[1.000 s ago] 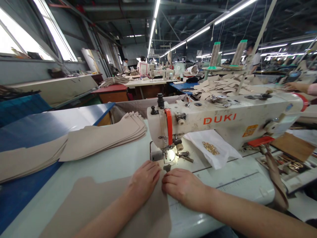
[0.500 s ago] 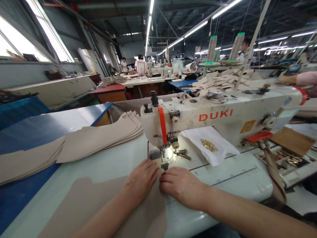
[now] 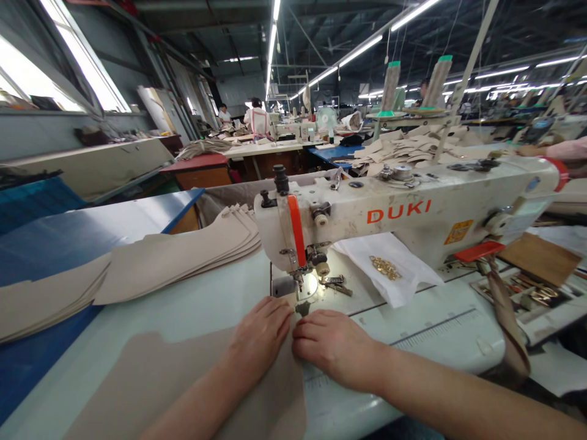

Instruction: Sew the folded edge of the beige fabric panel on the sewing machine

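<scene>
A large beige fabric piece [image 3: 183,373] lies on the pale table in front of the sewing machine [image 3: 348,208]. My left hand [image 3: 263,330] is closed on its narrow upper end, fingers together, close to the presser foot. At the edge of the same end, my right hand [image 3: 334,345] is closed with its fingertips curled against the fabric. The fingers of both hands nearly meet below the needle plate [image 3: 308,286], partly hiding the fabric end between them. A dark patch shows on the machine bed just beyond the fingertips.
Stacked beige fabric pieces [image 3: 183,256] lie to the left. Behind the needle area, a white sheet [image 3: 398,293] carries small gold-coloured metal parts [image 3: 385,267]. A parts tray [image 3: 527,327] stands at the right, near a hanging brown strip [image 3: 507,324]. Other people sit farther back.
The camera view has shifted slightly. Both hands stay on the fabric end near the needle, with almost no movement.
</scene>
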{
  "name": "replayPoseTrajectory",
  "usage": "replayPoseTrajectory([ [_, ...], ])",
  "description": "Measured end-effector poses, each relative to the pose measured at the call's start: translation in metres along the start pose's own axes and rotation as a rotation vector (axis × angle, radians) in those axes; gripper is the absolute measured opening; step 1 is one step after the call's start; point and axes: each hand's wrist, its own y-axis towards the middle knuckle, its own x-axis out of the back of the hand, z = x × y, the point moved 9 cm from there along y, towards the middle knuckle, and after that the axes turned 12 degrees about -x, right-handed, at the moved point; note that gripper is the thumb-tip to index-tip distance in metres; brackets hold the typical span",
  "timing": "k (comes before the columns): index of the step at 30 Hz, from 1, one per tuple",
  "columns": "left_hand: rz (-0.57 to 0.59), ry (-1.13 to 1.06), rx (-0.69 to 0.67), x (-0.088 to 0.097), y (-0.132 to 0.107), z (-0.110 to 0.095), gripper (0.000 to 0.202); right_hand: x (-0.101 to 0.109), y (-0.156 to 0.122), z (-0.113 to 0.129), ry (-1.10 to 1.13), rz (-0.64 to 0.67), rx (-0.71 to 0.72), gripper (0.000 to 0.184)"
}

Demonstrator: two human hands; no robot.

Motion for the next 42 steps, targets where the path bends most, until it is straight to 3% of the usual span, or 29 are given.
replayPoseTrajectory([
  [5,-0.023,-0.026,0.001,0.002,-0.002,0.001,0.029,0.003,0.002,-0.003,0.022,-0.044,-0.03,0.01],
  [9,-0.041,-0.036,0.018,0.005,-0.001,0.003,0.028,0.007,0.004,-0.012,0.087,-0.108,-0.14,0.008],
  [13,-0.061,-0.078,0.075,0.006,-0.001,0.008,0.025,0.005,0.005,-0.016,0.132,-0.095,-0.19,0.014],
  [20,-0.08,-0.117,0.14,0.006,-0.001,0.013,0.022,0.006,0.007,-0.016,0.125,-0.092,-0.186,0.011],
  [26,-0.073,-0.078,0.07,0.004,-0.002,0.007,0.024,0.006,0.005,-0.012,0.105,-0.119,-0.153,0.008],
  [36,0.074,0.016,0.036,-0.007,0.0,0.006,0.025,0.005,0.004,-0.003,0.008,-0.056,-0.06,0.009],
  [42,0.026,0.004,0.002,0.002,0.0,0.0,0.027,0.003,0.005,-0.003,0.0,-0.053,-0.051,0.007],
])
